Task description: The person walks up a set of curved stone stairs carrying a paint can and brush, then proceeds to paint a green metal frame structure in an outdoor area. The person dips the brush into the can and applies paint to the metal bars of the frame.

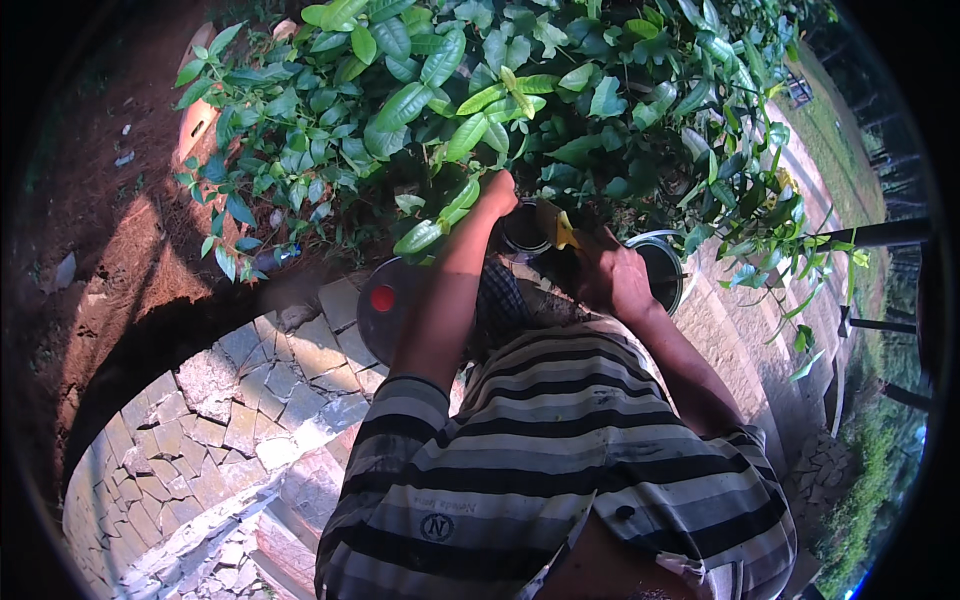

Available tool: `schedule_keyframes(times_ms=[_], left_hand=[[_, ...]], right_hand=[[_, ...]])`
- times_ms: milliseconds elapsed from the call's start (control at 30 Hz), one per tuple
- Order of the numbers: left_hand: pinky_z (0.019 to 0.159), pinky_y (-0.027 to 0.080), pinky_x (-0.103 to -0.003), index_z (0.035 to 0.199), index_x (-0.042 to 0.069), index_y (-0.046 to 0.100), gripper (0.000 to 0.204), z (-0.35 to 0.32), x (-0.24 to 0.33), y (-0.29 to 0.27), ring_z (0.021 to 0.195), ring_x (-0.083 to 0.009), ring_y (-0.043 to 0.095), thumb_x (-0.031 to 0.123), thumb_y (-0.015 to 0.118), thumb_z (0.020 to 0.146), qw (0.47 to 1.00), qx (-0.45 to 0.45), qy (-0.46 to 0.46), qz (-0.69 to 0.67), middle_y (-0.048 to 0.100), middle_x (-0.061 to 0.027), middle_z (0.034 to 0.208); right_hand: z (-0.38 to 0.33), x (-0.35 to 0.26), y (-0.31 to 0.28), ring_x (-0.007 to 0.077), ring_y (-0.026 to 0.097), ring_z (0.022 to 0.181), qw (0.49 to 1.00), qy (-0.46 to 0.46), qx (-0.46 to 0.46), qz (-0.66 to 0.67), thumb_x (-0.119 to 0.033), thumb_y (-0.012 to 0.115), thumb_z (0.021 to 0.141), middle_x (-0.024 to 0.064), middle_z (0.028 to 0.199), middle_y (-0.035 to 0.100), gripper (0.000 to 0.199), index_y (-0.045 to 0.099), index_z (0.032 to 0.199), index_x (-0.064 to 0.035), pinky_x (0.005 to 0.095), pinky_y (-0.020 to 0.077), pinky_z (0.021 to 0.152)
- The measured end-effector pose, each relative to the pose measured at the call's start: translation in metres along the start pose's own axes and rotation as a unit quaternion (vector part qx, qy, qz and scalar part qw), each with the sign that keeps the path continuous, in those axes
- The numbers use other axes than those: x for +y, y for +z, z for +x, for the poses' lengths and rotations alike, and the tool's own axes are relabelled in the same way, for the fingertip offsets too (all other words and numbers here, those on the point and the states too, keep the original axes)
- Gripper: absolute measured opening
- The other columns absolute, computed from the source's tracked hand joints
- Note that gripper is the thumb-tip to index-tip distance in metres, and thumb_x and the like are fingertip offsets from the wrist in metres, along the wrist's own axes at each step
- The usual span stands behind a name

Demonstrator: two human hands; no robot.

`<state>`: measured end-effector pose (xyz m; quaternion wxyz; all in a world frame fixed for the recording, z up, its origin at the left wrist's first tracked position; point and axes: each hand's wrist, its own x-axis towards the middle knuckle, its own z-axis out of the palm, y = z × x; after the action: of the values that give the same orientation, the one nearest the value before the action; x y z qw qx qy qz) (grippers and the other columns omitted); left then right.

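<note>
My left hand (500, 192) is closed among the leaves, beside the upper left rim of a small round metal can (527, 250). Its fingertips are hidden, so what they grip does not show. To the right of the can, my right hand (612, 272) is closed on a flat tool with a yellow part (565, 231); the tool's kind is unclear. The yellow part points toward the can's opening. A larger round container (683, 290) with a pale rim stands just right of my right hand, partly covered by it.
Leafy green plants (450, 90) hang over the work from the far side. A grey round piece with a red spot (382, 299) lies beneath my left forearm. Paving of broken stone (230, 390) spreads at the left, with reddish soil (110, 250) beyond. Pale steps (740, 320) run along the right.
</note>
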<state>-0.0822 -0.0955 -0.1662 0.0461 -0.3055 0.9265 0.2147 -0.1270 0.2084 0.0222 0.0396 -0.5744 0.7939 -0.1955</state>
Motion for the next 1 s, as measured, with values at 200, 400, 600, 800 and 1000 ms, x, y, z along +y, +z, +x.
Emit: schedule_keyframes(times_ms=[200, 400, 600, 800, 1000], left_hand=[[0.075, 0.055, -0.042, 0.086, 0.004, 0.072, 0.030, -0.009, 0.030, -0.015, 0.081, -0.0306, 0.071, 0.024, 0.091, 0.074, 0.999, -0.021, -0.034, -0.006, 0.074, -0.0125, 0.085], [0.074, 0.054, -0.042, 0.086, 0.005, 0.072, 0.030, -0.011, 0.030, -0.017, 0.079, -0.0293, 0.071, 0.025, 0.091, 0.075, 0.998, -0.035, -0.053, -0.014, 0.074, -0.0117, 0.085], [0.074, 0.055, -0.042, 0.086, 0.005, 0.072, 0.028, -0.012, 0.029, -0.022, 0.080, -0.0293, 0.071, 0.026, 0.089, 0.077, 0.997, -0.043, -0.051, 0.026, 0.074, -0.0116, 0.086], [0.076, 0.056, -0.044, 0.085, 0.005, 0.073, 0.028, -0.015, 0.029, -0.027, 0.082, -0.0308, 0.072, 0.027, 0.088, 0.078, 0.998, -0.040, -0.040, -0.009, 0.074, -0.0140, 0.089], [0.065, 0.053, -0.041, 0.083, 0.002, 0.070, 0.024, -0.012, 0.032, -0.027, 0.062, -0.0267, 0.067, 0.021, 0.085, 0.082, 0.995, -0.083, -0.044, -0.021, 0.070, -0.0122, 0.072]], right_hand=[[-0.022, 0.018, 0.022, 0.0356, 0.070, 0.075, 0.992, -0.042, -0.083, -0.083, -0.015, 0.058, 0.088, 0.0177, 0.114, 0.064, 0.034, 0.066, 0.122, -0.0155, 0.0470, 0.0555, 0.063], [-0.050, 0.030, 0.029, 0.0336, 0.070, 0.080, 0.982, -0.036, -0.162, -0.090, -0.014, 0.066, 0.076, 0.0150, 0.114, 0.065, 0.037, 0.066, 0.113, -0.0114, 0.0463, 0.0537, 0.069], [-0.076, 0.054, 0.048, 0.0358, 0.068, 0.076, 0.979, -0.046, -0.186, -0.073, -0.012, 0.069, 0.073, 0.0157, 0.111, 0.063, 0.043, 0.062, 0.115, -0.0105, 0.0462, 0.0533, 0.069], [-0.028, 0.007, 0.030, 0.0353, 0.069, 0.070, 0.997, 0.043, -0.050, -0.035, -0.012, 0.063, 0.085, 0.0150, 0.104, 0.062, 0.050, 0.056, 0.134, -0.0131, 0.0474, 0.0553, 0.058], [-0.048, 0.014, 0.055, 0.0314, 0.070, 0.069, 0.992, 0.012, -0.105, -0.070, -0.013, 0.064, 0.083, 0.0132, 0.116, 0.060, 0.049, 0.061, 0.131, -0.0129, 0.0446, 0.0552, 0.057]])
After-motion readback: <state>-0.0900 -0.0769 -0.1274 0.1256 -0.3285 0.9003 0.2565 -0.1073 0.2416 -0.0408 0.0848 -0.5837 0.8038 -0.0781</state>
